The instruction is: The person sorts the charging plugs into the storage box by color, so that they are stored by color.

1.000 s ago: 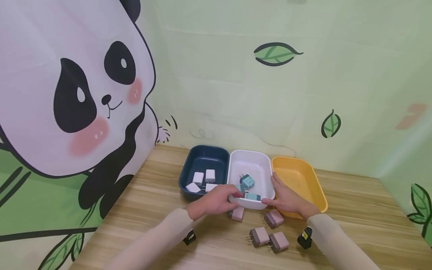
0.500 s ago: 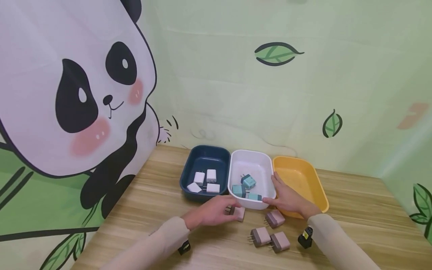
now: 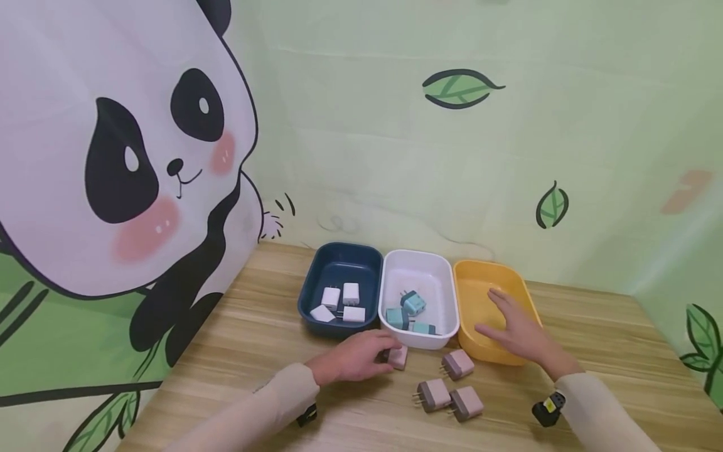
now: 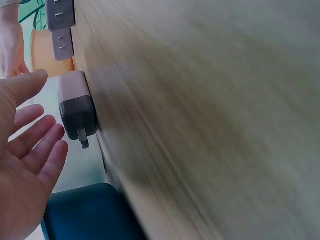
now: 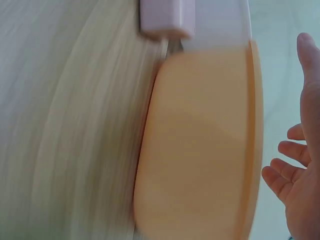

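Observation:
My left hand (image 3: 357, 358) is low over the table, fingers relaxed around the near side of a pink charger plug (image 3: 398, 357). In the left wrist view, a gap shows between the thumb and the other fingers (image 4: 31, 135), with the plug (image 4: 76, 102) just beyond the fingertips. Over the yellow bin (image 3: 473, 342) hovers my right hand (image 3: 519, 333), its fingers spread and holding nothing. Three more pink plugs lie on the table to the right: one (image 3: 457, 364) by the bins and a pair (image 3: 433, 395) nearer me.
A navy bin (image 3: 369, 263) with several white plugs (image 3: 351, 294) stands left of a white bin (image 3: 435, 263) holding teal plugs (image 3: 415, 304). The three bins sit side by side near the back wall, which has a panda print (image 3: 130, 188). Wooden tabletop (image 3: 350, 427) lies in front.
My left hand has drawn back from the white bin's near-left corner to the pink plug in front. My right hand has left the white bin's edge and moved right, over the yellow bin.

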Demonstrator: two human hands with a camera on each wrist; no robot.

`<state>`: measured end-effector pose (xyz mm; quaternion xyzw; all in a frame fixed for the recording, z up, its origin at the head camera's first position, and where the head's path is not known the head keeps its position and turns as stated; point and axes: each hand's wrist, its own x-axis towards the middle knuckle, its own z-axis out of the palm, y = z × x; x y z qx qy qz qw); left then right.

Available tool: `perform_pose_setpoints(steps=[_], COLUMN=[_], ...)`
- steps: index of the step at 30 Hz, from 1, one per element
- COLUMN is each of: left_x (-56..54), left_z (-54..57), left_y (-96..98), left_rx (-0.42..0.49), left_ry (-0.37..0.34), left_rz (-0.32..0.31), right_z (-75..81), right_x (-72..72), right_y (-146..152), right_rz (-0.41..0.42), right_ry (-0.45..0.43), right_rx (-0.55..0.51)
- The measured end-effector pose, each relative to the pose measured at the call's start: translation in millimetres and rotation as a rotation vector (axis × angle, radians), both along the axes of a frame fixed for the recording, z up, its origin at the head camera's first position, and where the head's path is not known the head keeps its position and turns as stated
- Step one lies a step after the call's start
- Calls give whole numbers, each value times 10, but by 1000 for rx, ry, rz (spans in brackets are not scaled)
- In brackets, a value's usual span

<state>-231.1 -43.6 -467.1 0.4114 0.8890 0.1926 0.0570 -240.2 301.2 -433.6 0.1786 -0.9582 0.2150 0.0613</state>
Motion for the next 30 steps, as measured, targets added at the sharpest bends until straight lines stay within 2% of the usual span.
perform_pose_setpoints(steps=[6,16,24,30], left_x=[5,-5,-13,-33], left_z=[13,46,34,6], left_y=[12,64,95,132], left_rx=[-28,-70,-82,-97], left_ry=[52,104,113,141], left_rz=[-7,-34,-68,-95], right_z=[-3,-92,-219,-284], right_x=[117,255,273,277], right_y=[266,560,681,704], right_rz=[-36,-93,-75,-53], right_ry=[21,-54,-44,-38], right_rx=[21,-1,-21,-86])
